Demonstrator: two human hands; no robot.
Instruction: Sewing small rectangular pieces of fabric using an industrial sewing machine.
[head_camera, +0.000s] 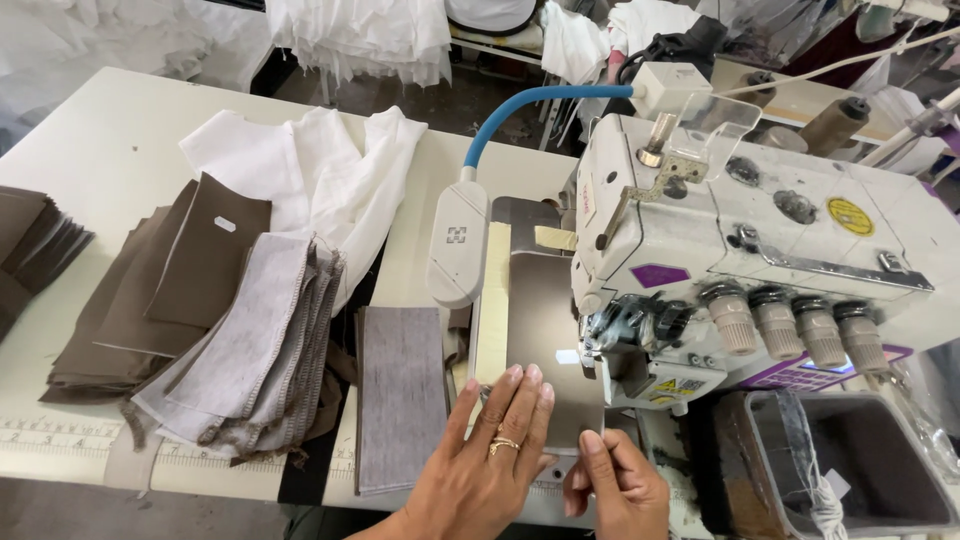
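Brown fabric piece (540, 320) lies flat under the overlock machine (760, 250), at 12 o'clock from both hands. It looks thin, limp and light. Left hand (490, 450) presses it open-palmed; right hand (615, 485) pinches its near edge, the best hold.

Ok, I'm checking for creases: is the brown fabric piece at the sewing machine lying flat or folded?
Flat: the brown fabric piece lies spread on the machine bed, the left hand pressing it down.
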